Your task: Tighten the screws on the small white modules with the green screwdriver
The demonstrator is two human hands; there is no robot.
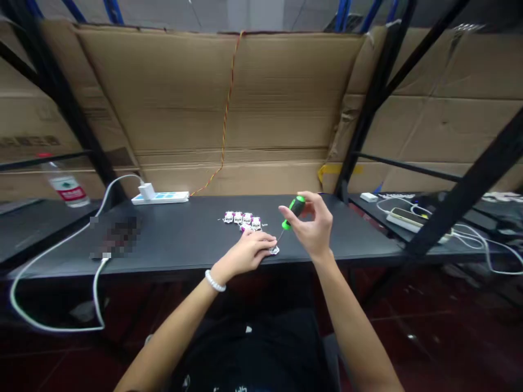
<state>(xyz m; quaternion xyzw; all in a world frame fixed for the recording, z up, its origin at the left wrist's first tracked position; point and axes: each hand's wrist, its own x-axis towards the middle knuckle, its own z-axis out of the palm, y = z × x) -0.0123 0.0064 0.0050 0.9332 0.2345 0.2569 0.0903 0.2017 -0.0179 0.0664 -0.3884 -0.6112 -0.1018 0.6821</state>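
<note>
My right hand point(312, 223) grips a green and black screwdriver point(297, 206) by its handle, with the thin shaft slanting down to the left. Its tip reaches a small white part point(274, 250) near the front edge of the black table point(196, 234). On that part rest the fingertips of my left hand point(248, 251), pressing it against the tabletop; the fingers hide much of it. Just beyond the left hand lie several small white and purple parts point(237, 218) in a loose row, with a few tiny pieces beside them.
A white power strip point(160, 197) with a plugged-in charger point(146, 190) sits at the back left. Its white cable point(53, 256) loops past a blurred dark object point(118, 237). A water bottle point(67, 185) stands far left. Black shelf posts point(373, 103) flank the table before cardboard point(286, 98).
</note>
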